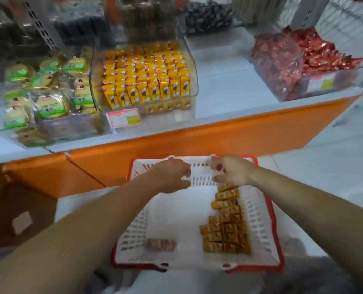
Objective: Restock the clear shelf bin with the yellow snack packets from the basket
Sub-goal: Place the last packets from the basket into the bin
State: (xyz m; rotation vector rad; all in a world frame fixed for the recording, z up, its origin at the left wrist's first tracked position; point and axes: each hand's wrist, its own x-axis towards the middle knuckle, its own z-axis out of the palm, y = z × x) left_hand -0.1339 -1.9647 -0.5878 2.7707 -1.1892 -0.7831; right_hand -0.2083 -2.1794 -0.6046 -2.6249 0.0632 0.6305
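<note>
A white basket with a red rim (134, 230) sits low in front of me. Several yellow snack packets (227, 228) lie in rows along its right side. The clear shelf bin (192, 81) stands on the counter above, packed with upright yellow packets (146, 79). My left hand (172, 175) hovers over the basket's far end with loosely curled fingers and nothing in it. My right hand (229, 171) hangs just above the farthest yellow packets, fingers and thumb bent toward each other; I see nothing between them.
A small reddish packet (160, 244) lies at the basket's near left. Green-labelled biscuit packs (49, 102) fill the bin to the left, red packets (293, 60) the bin at right. A price tag (123, 118) hangs below the yellow bin. A brown carton (17, 209) stands at left.
</note>
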